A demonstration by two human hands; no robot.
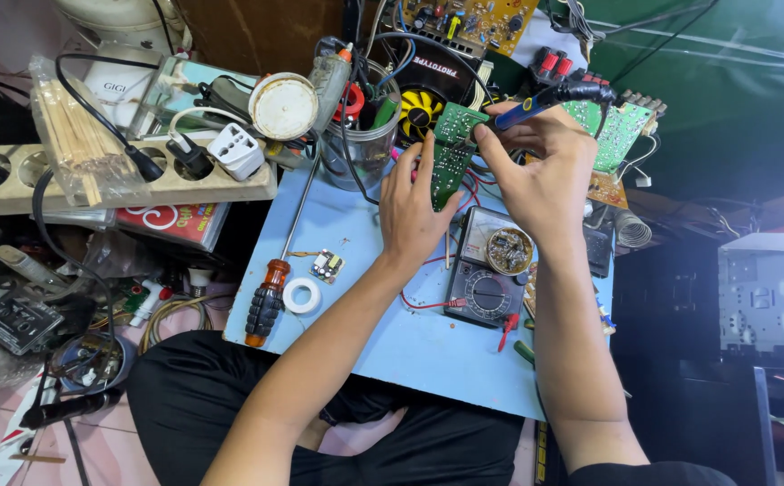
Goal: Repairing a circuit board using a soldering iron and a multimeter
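A small green board (450, 153) is being held up by the left hand (413, 200) near the top middle. A blue tool (540, 102) is being gripped by the right hand (540, 175), its fingers closed around it.

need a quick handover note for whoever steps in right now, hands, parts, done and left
Left hand: steadies the green circuit board, held upright over the blue mat.
Right hand: grip on the blue-handled soldering iron, with fingers on the board's top edge too.
Nearby: multimeter under the right wrist, screwdriver, tape roll and a small board on the mat.
Done: board lifted, iron in hand.
Left: the tip's contact with the board is hidden, so check any joint yourself.
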